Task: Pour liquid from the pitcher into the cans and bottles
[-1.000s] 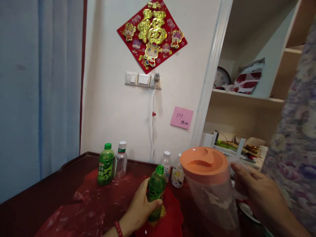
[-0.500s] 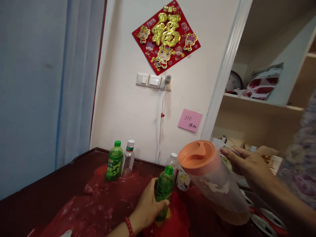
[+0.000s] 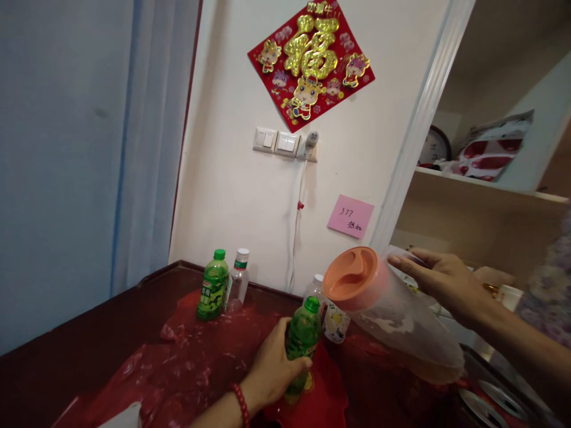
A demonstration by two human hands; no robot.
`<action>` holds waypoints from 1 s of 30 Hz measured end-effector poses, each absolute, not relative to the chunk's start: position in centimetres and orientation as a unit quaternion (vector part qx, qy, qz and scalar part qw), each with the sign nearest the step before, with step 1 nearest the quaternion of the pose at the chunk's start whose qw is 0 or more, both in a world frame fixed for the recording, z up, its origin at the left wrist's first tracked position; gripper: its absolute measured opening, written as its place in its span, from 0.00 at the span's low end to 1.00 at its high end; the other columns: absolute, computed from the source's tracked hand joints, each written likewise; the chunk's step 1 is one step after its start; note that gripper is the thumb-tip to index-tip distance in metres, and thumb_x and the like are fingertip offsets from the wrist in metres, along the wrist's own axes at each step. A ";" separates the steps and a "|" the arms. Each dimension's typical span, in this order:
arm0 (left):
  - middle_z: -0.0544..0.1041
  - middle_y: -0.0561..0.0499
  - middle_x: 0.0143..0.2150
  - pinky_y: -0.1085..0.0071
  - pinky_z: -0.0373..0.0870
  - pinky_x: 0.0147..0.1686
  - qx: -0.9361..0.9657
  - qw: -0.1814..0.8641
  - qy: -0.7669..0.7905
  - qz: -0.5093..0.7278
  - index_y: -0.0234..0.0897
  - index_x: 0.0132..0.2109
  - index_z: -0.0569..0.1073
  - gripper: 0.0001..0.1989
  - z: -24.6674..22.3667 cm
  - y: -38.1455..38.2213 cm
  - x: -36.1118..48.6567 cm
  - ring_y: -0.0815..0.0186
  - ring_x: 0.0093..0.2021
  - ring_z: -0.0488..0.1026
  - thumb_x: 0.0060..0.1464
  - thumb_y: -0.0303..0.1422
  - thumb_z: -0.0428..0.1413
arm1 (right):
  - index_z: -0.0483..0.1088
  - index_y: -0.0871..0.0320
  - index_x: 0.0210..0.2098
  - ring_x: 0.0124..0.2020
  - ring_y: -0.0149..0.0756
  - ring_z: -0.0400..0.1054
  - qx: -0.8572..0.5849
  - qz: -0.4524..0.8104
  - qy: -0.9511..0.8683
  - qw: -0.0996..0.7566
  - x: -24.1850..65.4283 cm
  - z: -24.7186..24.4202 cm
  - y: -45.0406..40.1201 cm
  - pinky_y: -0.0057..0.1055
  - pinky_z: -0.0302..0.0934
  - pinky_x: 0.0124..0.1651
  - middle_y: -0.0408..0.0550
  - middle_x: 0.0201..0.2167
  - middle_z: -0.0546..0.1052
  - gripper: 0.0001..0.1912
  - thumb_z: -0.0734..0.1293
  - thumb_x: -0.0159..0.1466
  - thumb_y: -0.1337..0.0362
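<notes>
My left hand (image 3: 273, 364) is wrapped round a green bottle (image 3: 305, 336), which stands upright with no cap on its mouth. Up on the right, my right hand (image 3: 439, 282) grips the handle of a translucent pitcher (image 3: 401, 324) with an orange lid (image 3: 352, 276). The pitcher leans left, its lid side close to the bottle's mouth but apart from it. Some brownish liquid shows low in the pitcher. Under the bottle lies a red mat (image 3: 328, 392). Behind the lid are a clear bottle with a white cap (image 3: 316, 286) and a patterned cup (image 3: 335, 324).
A capped green bottle (image 3: 213, 286) and a clear bottle (image 3: 238, 282) stand at the back left. Crumpled red plastic (image 3: 187, 356) covers part of the dark table (image 3: 66, 351). Open-topped cans (image 3: 499, 398) sit at lower right, before shelves (image 3: 491, 185). A cable (image 3: 297, 232) hangs behind.
The pitcher has tilted further left, with its base swung up and to the right. My left hand still holds the green bottle. The whole view has shifted slightly.
</notes>
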State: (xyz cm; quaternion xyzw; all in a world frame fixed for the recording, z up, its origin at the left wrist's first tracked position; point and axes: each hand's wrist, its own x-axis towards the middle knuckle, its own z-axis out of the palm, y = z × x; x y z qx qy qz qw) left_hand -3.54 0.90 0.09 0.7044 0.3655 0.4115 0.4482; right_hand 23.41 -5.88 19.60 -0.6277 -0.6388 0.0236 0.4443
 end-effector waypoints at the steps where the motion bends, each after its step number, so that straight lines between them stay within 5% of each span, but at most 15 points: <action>1: 0.78 0.47 0.48 0.63 0.66 0.50 0.705 0.448 0.364 0.412 0.38 0.49 0.69 0.24 0.0 0.9 -3.5 0.55 0.49 0.73 0.41 0.26 0.61 | 0.68 0.58 0.25 0.24 0.32 0.51 -0.629 0.018 -0.641 0.439 23.4 19.7 -5.8 0.29 0.43 0.25 0.42 0.22 0.60 0.33 0.67 0.59 0.32; 30: 0.78 0.46 0.48 0.64 0.66 0.48 0.709 0.447 0.349 0.420 0.37 0.49 0.70 0.25 -0.6 1.4 -3.5 0.54 0.48 0.73 0.41 0.26 0.63 | 0.67 0.57 0.24 0.24 0.33 0.55 -0.631 -0.076 -0.695 0.337 22.0 21.4 -4.0 0.29 0.47 0.25 0.42 0.22 0.63 0.33 0.64 0.60 0.31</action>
